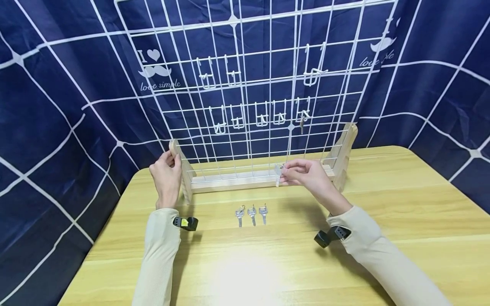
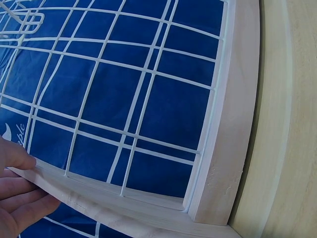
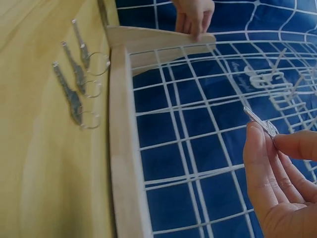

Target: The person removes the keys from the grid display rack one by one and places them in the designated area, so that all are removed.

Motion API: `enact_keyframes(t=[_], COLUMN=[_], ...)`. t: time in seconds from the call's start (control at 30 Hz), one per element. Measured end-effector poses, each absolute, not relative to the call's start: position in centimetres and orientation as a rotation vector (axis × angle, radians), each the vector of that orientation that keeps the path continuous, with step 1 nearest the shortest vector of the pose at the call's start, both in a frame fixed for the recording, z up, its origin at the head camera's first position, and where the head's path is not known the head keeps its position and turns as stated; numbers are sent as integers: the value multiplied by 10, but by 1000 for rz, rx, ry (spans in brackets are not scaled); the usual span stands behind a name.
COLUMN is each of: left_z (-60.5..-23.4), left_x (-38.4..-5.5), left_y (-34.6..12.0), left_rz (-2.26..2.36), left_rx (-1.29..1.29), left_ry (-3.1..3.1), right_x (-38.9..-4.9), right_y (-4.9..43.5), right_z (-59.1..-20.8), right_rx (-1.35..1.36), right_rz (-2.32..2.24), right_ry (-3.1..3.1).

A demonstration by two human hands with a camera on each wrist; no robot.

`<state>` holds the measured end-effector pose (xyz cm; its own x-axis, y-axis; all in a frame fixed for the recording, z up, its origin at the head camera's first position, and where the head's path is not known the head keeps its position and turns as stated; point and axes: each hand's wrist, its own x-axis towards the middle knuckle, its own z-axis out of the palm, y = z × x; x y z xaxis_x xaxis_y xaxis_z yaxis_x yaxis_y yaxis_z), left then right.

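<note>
Nearest us, in front of the wire rack (image 1: 270, 80), three keys (image 1: 252, 215) lie on the table (image 1: 325, 267). Just before the rack's lower bars, the right hand (image 1: 306, 176) pinches a fourth key (image 1: 278, 171)! The left hand (image 1: 167, 175), fingers curled, grips the rack's wooden stand (image 1: 222, 184) at its left end. Higher on the rack, another key (image 1: 301, 126) hangs; behind it, blue curtain (image 1: 425, 93).

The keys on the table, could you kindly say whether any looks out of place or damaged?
Nothing stands out: three keys lie side by side before the wooden base, pointing roughly alike, none visibly bent.
</note>
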<state>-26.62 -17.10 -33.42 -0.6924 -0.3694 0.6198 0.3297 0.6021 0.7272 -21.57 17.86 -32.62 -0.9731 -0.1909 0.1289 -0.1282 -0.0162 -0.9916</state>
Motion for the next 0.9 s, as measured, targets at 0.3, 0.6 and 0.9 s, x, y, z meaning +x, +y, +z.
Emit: enact_keyframes(t=[0.3,0.6,0.9], left_z=[-335,-335,-334], left_x=[-267,-266,-267], left_y=[-171,-171,-170], left_rz=[-1148,-1130,-1135], left_rx=[42,48,38], left_ry=[-2043,-2042,-2040], right_x=[-219,-224,-230], right_y=[188,189,191], right_z=[-344,-357,-376], right_rx=[-286,-210,-233], right_rz=[-2030,-1849,-1765], right_ry=[2214,2159,2124])
